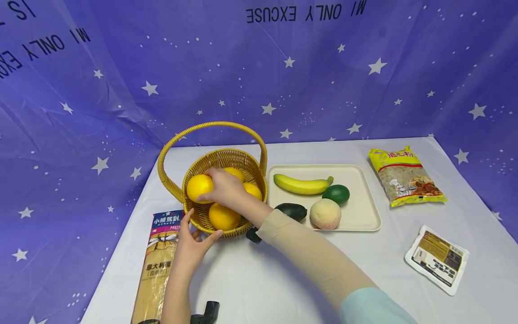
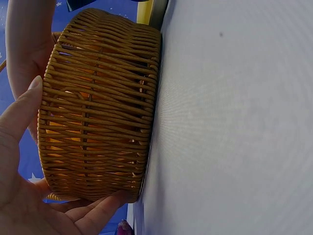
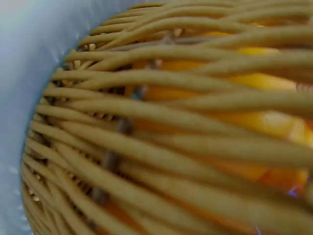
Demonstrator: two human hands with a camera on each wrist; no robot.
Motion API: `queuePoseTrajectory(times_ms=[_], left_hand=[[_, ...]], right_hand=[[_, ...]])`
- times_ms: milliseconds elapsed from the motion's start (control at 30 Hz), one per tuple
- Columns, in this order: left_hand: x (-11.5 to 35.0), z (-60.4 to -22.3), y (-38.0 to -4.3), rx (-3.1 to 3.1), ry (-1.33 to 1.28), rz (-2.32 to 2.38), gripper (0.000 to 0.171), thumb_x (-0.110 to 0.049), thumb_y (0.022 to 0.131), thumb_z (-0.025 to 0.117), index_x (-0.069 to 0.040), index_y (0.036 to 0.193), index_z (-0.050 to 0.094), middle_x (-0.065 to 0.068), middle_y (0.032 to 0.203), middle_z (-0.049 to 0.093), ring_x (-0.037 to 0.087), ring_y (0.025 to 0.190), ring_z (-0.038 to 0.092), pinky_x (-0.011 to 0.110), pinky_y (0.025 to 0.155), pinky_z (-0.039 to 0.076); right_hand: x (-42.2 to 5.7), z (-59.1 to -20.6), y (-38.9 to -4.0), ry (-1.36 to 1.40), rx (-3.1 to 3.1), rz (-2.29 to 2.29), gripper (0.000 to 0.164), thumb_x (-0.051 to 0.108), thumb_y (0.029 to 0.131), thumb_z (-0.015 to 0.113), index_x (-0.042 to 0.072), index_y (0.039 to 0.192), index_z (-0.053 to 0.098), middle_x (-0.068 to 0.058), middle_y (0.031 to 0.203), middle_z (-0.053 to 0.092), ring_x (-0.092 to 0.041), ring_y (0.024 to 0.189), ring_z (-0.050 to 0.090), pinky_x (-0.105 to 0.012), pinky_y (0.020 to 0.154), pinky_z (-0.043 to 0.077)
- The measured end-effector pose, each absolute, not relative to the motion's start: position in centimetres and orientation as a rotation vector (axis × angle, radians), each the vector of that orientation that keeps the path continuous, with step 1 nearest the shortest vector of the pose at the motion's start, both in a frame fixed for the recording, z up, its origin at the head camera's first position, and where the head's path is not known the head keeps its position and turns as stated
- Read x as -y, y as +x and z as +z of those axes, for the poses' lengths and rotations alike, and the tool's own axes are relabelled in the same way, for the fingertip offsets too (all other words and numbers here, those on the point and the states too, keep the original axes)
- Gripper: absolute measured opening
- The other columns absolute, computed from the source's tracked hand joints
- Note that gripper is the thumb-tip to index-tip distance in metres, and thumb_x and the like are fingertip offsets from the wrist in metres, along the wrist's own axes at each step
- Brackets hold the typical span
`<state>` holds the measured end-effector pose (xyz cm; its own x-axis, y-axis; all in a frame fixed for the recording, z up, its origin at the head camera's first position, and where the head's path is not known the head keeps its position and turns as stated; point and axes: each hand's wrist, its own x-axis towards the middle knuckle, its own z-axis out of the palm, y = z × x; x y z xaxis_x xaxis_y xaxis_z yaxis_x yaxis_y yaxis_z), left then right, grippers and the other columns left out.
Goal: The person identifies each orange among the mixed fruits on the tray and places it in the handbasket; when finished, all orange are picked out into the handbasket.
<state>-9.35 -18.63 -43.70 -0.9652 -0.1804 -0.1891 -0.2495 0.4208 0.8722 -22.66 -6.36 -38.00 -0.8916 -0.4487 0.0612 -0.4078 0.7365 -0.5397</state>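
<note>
A wicker basket (image 1: 259, 173) with a tall hoop handle stands on the table, with several oranges (image 1: 224, 218) inside. My right hand (image 1: 226, 186) reaches over the rim and grips an orange (image 1: 199, 187) at the basket's left side, fingers over its top and thumb lower down. My left hand (image 1: 193, 245) holds the basket's near left side. In the left wrist view, the left thumb presses at the rim while the other fingers of the left hand (image 2: 29, 200) spread along the woven wall. Close basket weave fills the right wrist view, oranges showing through the gaps; the right hand is out of that view.
Right of the basket, a cream tray (image 1: 364, 216) carries a banana (image 1: 302, 185), a green fruit (image 1: 337, 194), a peach (image 1: 325, 214) and a dark green vegetable (image 1: 292, 211). A spaghetti pack (image 1: 155, 270) lies at left; a yellow food bag (image 1: 406, 176) and a white packet (image 1: 438, 260) at right.
</note>
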Motion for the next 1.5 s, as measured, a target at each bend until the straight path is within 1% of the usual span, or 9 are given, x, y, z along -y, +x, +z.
queuePoseTrajectory(times_ms=[133,300,567,967,1167,1267,1367,1433,1500], left_hand=[[18.6,-43.8,-9.3,-2.583,-0.386,1.627,0.111,-0.054,0.076,0.076,-0.024,0.155,0.004,0.024,0.156,0.011,0.045,0.132,0.036,0.049,0.105,0.038],[18.6,-43.7,-9.1,-2.591,-0.394,1.613,0.11,-0.053,0.076,0.076,-0.025,0.155,0.004,0.025,0.155,0.012,0.045,0.131,0.038,0.05,0.104,0.039],[18.6,-43.8,-9.1,-2.586,-0.399,1.621,0.111,-0.053,0.076,0.076,-0.025,0.155,0.004,0.025,0.155,0.013,0.045,0.131,0.037,0.049,0.104,0.039],[18.6,-43.9,-9.2,-2.581,-0.418,1.62,0.11,-0.051,0.077,0.077,-0.024,0.155,0.004,0.025,0.155,0.013,0.045,0.132,0.037,0.049,0.101,0.042],[18.6,-43.9,-9.2,-2.57,-0.424,1.626,0.111,-0.052,0.077,0.077,-0.025,0.155,0.003,0.025,0.156,0.012,0.046,0.132,0.035,0.05,0.103,0.04],[18.6,-43.9,-9.2,-2.566,-0.421,1.63,0.111,-0.051,0.077,0.077,-0.025,0.155,0.003,0.025,0.156,0.012,0.046,0.133,0.035,0.05,0.103,0.04],[18.6,-43.9,-9.3,-2.572,-0.415,1.625,0.109,-0.051,0.078,0.077,-0.025,0.155,0.004,0.025,0.155,0.012,0.046,0.132,0.036,0.05,0.103,0.04],[18.5,-43.8,-9.3,-2.578,-0.417,1.618,0.109,-0.051,0.078,0.076,-0.025,0.155,0.004,0.025,0.156,0.012,0.046,0.132,0.036,0.05,0.103,0.039],[18.5,-43.8,-9.3,-2.583,-0.417,1.61,0.109,-0.053,0.078,0.076,-0.024,0.155,0.003,0.025,0.155,0.012,0.046,0.132,0.036,0.051,0.103,0.039]], right_hand=[[6.7,-38.4,-22.4,-0.715,-2.867,-0.812,0.07,0.052,0.076,0.078,0.016,0.132,0.056,0.0,0.122,0.061,-0.015,0.099,0.06,-0.032,0.082,0.051],[6.6,-38.7,-22.2,-0.726,-2.847,-0.783,0.056,0.043,0.082,0.076,0.015,0.128,0.06,0.001,0.123,0.061,-0.015,0.106,0.059,-0.03,0.09,0.049],[6.4,-38.6,-22.1,-0.735,-2.816,-0.779,0.059,0.042,0.083,0.075,0.014,0.131,0.058,0.002,0.125,0.061,-0.014,0.11,0.058,-0.03,0.092,0.048],[4.9,-37.0,-21.4,-0.801,-2.789,-0.87,0.063,0.042,0.085,0.073,0.012,0.137,0.053,-0.002,0.134,0.057,-0.017,0.119,0.055,-0.033,0.096,0.048],[3.6,-35.8,-20.6,-0.811,-2.785,-0.918,0.065,0.044,0.084,0.073,0.017,0.139,0.051,0.002,0.137,0.054,-0.016,0.12,0.054,-0.033,0.096,0.048],[2.5,-35.0,-20.0,-0.823,-2.792,-0.947,0.065,0.045,0.084,0.072,0.019,0.14,0.051,0.003,0.138,0.053,-0.019,0.125,0.05,-0.037,0.099,0.046],[1.1,-34.0,-19.4,-0.843,-2.803,-0.994,0.064,0.045,0.085,0.072,0.02,0.14,0.051,0.002,0.138,0.053,-0.02,0.127,0.048,-0.041,0.101,0.044],[0.0,-33.4,-19.0,-0.85,-2.812,-1.032,0.064,0.046,0.085,0.072,0.021,0.14,0.05,0.003,0.139,0.052,-0.019,0.127,0.048,-0.041,0.102,0.044],[-1.1,-33.0,-18.6,-0.858,-2.817,-1.084,0.065,0.045,0.084,0.072,0.021,0.14,0.05,0.003,0.137,0.053,-0.017,0.118,0.054,-0.038,0.095,0.048]])
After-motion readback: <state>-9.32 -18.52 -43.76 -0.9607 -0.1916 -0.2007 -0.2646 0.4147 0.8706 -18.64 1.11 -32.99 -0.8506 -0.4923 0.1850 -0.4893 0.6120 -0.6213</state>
